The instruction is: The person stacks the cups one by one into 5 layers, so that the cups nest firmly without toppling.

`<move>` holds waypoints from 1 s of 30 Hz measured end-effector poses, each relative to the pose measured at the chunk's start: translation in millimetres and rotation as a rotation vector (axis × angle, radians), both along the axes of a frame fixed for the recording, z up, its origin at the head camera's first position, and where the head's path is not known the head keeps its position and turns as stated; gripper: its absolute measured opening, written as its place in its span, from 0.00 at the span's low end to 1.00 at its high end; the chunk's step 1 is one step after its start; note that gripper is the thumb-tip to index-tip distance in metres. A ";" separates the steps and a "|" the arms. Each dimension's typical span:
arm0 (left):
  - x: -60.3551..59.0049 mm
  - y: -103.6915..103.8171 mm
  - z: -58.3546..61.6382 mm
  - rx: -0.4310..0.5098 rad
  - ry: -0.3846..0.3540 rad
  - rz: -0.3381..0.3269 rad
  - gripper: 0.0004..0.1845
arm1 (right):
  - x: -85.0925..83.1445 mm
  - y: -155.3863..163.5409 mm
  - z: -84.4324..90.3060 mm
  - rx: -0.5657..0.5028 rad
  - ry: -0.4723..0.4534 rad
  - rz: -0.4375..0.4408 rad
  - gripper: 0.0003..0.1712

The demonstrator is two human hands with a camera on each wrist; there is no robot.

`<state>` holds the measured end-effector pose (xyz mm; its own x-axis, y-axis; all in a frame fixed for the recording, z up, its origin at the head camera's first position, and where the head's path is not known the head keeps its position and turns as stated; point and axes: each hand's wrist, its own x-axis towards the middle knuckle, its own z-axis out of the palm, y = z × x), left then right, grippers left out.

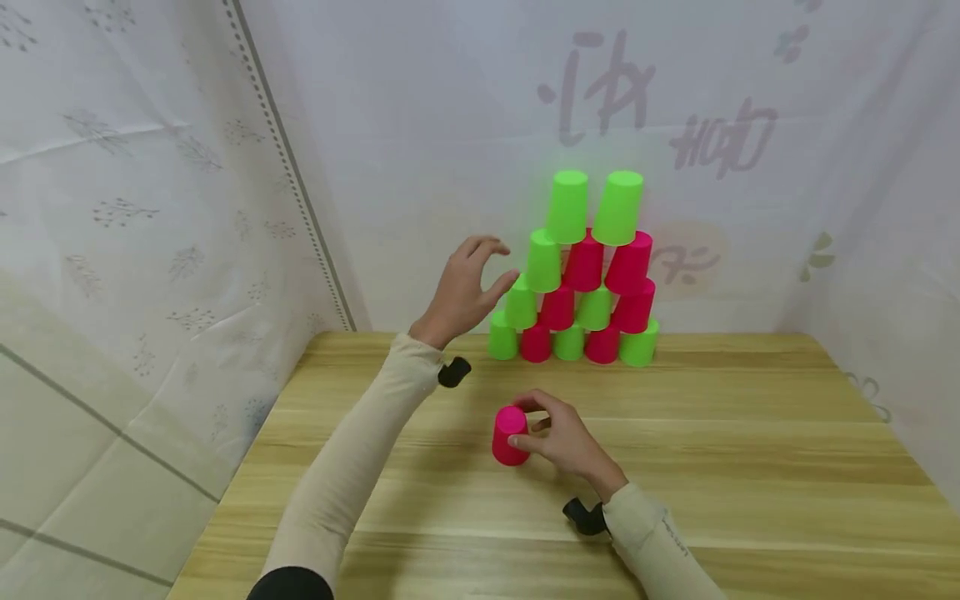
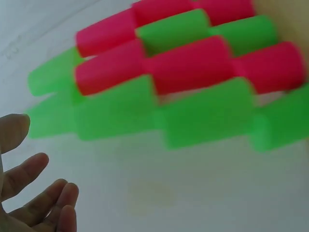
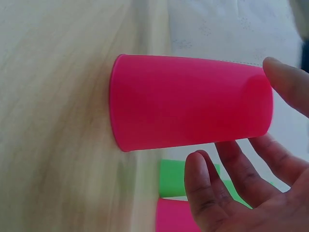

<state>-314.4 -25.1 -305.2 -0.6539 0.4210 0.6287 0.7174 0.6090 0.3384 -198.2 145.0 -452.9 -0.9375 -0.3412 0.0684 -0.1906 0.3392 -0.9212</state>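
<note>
A stack of upside-down green and pink cups (image 1: 557, 310) stands in rows near the table's back edge, two green cups (image 1: 618, 208) side by side at its top. To the left of the stack my left hand (image 1: 465, 287) is raised, fingers spread and slightly bent, holding nothing; the left wrist view shows it apart from the blurred cups (image 2: 188, 65). In front of the stack, my right hand (image 1: 558, 433) holds a single pink cup (image 1: 511, 437) upside down between thumb and fingers. Whether that cup's rim touches the table cannot be told.
The wooden table (image 1: 750, 450) has a light grain. A patterned white cloth (image 1: 420, 125) hangs right behind the stack and along both sides. Black wrist mounts (image 1: 583, 517) sit on the sleeves.
</note>
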 end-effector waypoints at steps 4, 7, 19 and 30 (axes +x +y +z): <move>11.5 -32.9 -48.4 -0.001 -0.155 0.022 0.17 | -0.8 -1.1 -4.2 0.003 -0.009 -0.001 0.26; 22.9 -51.0 -75.3 -0.006 -0.254 0.058 0.16 | -2.2 -0.4 -8.3 0.006 0.002 -0.001 0.25; 61.9 -68.9 -120.9 -0.009 -0.266 0.104 0.08 | -5.6 3.5 -11.6 0.023 0.014 -0.053 0.23; 93.1 -80.8 -135.9 -0.125 -0.235 0.132 0.03 | -16.9 23.5 8.8 0.082 0.060 -0.045 0.25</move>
<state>-221.2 -105.9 -441.1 -0.8296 0.3873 0.4021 0.5401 0.7391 0.4025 -215.1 168.6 -444.1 -0.9470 -0.3058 0.0982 -0.2273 0.4221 -0.8776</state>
